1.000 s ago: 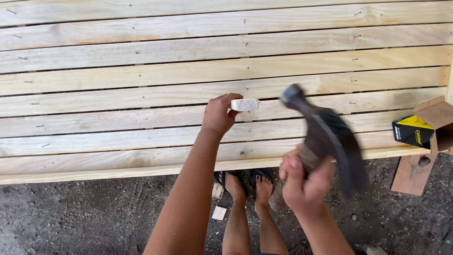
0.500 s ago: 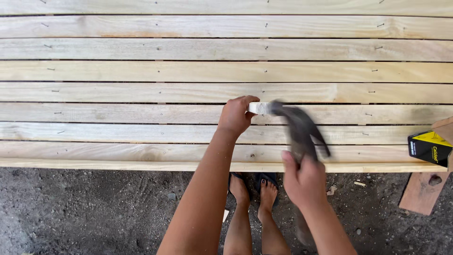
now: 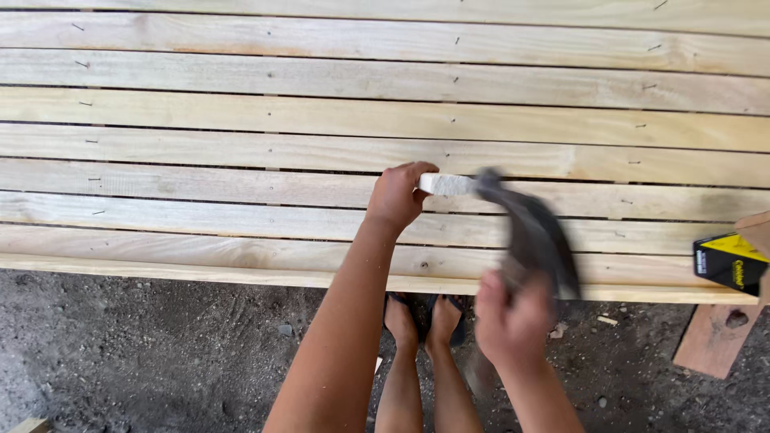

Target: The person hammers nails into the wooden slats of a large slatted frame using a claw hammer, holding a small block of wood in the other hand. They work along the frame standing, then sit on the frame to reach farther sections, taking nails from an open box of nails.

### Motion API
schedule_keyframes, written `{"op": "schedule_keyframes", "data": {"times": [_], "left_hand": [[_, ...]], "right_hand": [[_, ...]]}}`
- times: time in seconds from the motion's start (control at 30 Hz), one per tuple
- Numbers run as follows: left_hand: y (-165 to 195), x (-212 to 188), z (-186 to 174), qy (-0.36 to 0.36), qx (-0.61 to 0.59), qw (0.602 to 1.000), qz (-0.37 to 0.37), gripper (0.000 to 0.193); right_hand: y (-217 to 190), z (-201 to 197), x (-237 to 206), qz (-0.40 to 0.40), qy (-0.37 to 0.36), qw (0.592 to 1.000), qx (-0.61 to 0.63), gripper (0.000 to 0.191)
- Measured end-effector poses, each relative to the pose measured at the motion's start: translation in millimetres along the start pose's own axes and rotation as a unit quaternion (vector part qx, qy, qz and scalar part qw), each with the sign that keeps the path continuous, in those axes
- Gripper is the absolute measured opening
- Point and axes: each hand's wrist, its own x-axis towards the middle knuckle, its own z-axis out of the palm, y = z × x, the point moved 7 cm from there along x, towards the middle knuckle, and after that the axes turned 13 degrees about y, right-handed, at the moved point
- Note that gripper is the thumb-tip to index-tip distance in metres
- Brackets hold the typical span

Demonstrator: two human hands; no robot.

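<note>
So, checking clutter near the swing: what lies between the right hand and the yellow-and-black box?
Head view: between the right hand and the box, only bare slat edge and dirt ground with scraps.

**Hammer head drops onto the white block**

The hammer (image 3: 525, 232), raised and tilted toward the right of the frame a second ago, now has its blurred head against the right end of the small white block (image 3: 446, 184). The right hand (image 3: 513, 321) sits lower in the frame. The black-and-yellow box (image 3: 731, 261) slides toward the right edge.
</note>
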Motion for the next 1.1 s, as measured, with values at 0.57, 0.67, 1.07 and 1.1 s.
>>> {"op": "schedule_keyframes", "data": {"times": [0.57,0.67,1.07,1.1], "left_hand": [[36.6,3.6,-29.5,0.010,-0.058,0.998,0.037,0.049],[49.9,-4.4,-41.5,0.034,-0.047,0.998,0.036,0.044],[32.4,-14.6,-36.4,0.085,-0.044,0.995,-0.010,0.037],[31.5,-14.2,-36.5,0.088,-0.046,0.995,-0.009,0.037]], "right_hand": [[165.7,13.1,-72.1,0.684,-0.031,0.662,0.305,0.026],[166.1,17.9,-94.2,0.726,-0.016,0.563,0.394,0.029],[35.0,-43.3,-9.3,0.248,-0.099,0.875,0.405,0.062],[26.9,-43.4,-5.8,0.197,-0.089,0.887,0.409,0.065]]}}
